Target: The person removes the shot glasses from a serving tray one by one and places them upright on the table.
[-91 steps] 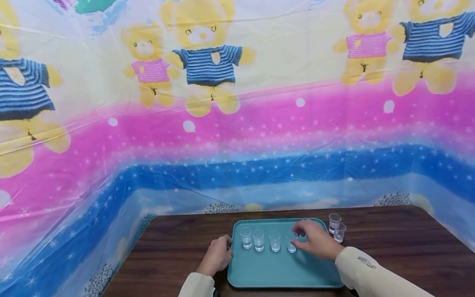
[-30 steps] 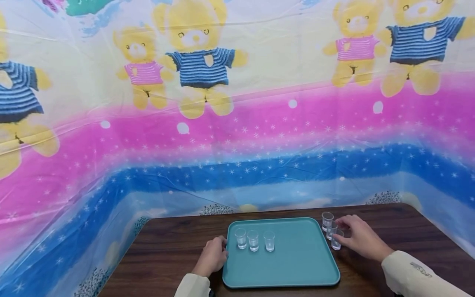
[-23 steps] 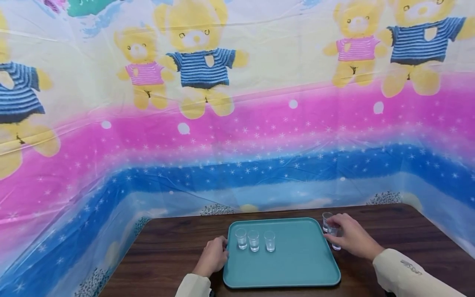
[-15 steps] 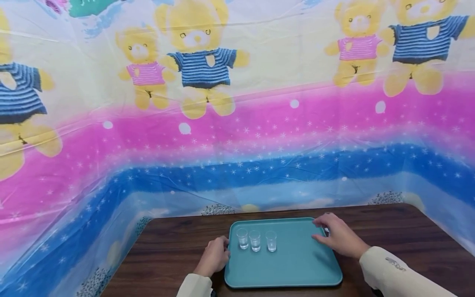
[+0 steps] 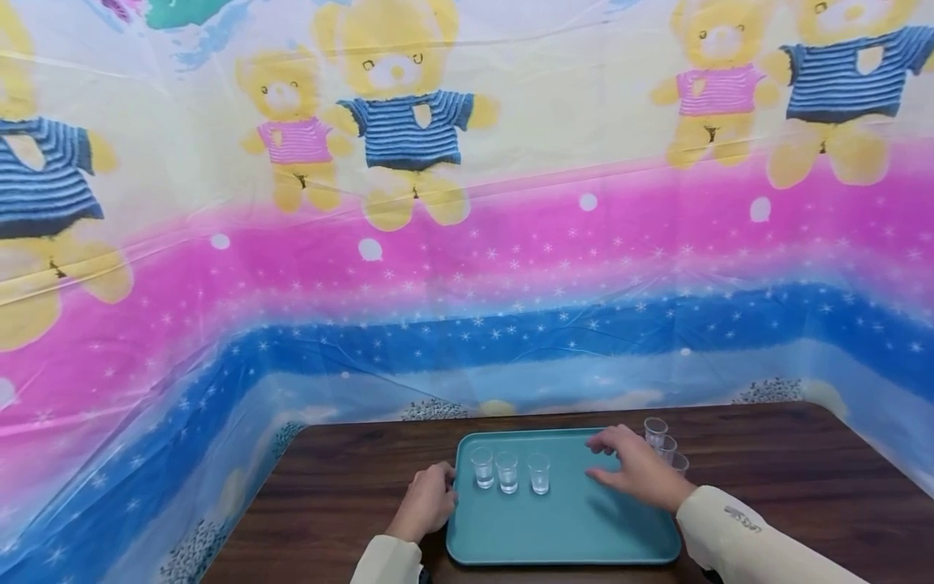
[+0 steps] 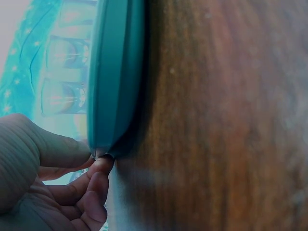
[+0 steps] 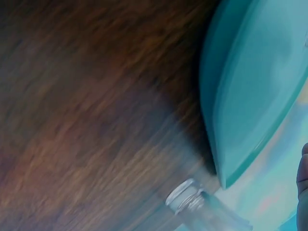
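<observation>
My left hand pinches the left edge of a teal tray between thumb and fingers; the left wrist view shows the thumb on its rim. Three small clear shot glasses stand upright in a row on the tray: a left one, a middle one and a right one. Over the tray's right part is my right hand, fingers apart and holding nothing, a little right of the last glass. The right wrist view catches only a bit of its fingers at the edge.
Beyond the tray's right side, a line of three more shot glasses stands on the dark wooden table, partly behind my right hand. A printed bear cloth hangs behind the table's far edge.
My right hand took the fourth glass off the tray and set it with the two on the table at right. Having let go, it has moved back left over the tray. My left hand stayed.
</observation>
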Demonstrator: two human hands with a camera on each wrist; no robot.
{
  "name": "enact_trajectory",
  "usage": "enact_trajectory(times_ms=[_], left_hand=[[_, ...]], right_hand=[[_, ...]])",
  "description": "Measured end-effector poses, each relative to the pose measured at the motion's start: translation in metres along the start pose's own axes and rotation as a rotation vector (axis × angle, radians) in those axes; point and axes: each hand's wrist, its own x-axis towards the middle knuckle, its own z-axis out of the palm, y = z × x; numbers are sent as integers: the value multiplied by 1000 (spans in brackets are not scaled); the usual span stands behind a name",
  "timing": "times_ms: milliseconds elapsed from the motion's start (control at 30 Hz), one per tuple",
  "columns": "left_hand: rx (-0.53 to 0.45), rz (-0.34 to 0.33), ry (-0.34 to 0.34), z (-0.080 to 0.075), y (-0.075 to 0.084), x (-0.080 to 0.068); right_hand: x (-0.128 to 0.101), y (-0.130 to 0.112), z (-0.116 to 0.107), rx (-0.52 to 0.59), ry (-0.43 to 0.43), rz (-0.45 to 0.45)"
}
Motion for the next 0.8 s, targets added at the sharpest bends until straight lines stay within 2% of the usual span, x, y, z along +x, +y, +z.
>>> enact_trajectory(times_ms=[233,400,800], left_hand=[[3,4,3,0,-1,0],[-5,10,-7,0,-1,1],[-5,9,-1,0,0,0]], right_hand=[[4,-10,11,50,-28,-17],[8,-17,20,40,-29,-45],[25,-36,33,54,-90,-8]])
